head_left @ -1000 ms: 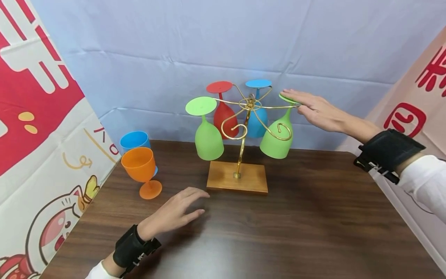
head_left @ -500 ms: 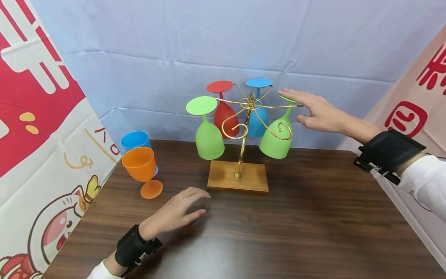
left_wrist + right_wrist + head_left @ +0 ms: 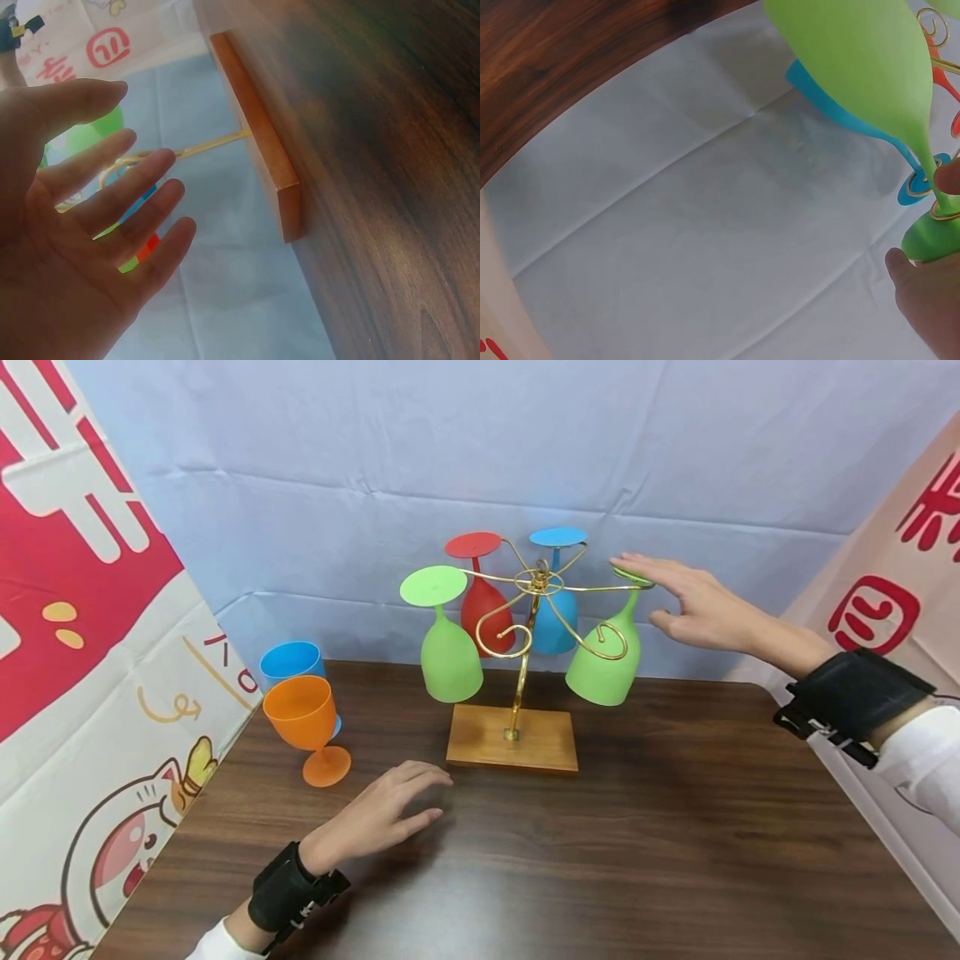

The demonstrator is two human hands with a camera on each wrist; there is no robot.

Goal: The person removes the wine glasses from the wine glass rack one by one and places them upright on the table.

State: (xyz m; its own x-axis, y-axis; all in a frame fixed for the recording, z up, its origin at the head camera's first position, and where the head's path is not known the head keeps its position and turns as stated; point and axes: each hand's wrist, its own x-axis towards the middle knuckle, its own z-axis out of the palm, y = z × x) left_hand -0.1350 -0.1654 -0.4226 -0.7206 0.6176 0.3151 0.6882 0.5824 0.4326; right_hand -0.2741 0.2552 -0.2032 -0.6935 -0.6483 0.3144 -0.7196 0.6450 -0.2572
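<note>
My right hand [image 3: 708, 606] lies with straight fingers over the foot of a green goblet [image 3: 606, 667], which hangs upside down from a gold wire arm. The thumb hangs lower, apart from the foot. In the right wrist view this green goblet [image 3: 870, 67] fills the top, its foot [image 3: 930, 238] right at the fingers. My left hand [image 3: 378, 814] hovers relaxed in front of the rack's wooden base [image 3: 510, 752], holding nothing. Another green goblet [image 3: 452, 660], a red goblet [image 3: 480, 606] and a blue goblet [image 3: 555, 614] hang inverted on the gold rack [image 3: 522, 677].
An orange goblet [image 3: 300, 714] stands upright at the left of the dark wooden table [image 3: 637, 868], with a blue goblet [image 3: 292, 658] behind it. A pale blue cloth [image 3: 300, 485] hangs behind, and printed cloths stand at both sides.
The right hand lifts its thumb away from the foot, then shifts to the right. The green goblet under its fingers slides outward along the wire arm. The left hand stays in place.
</note>
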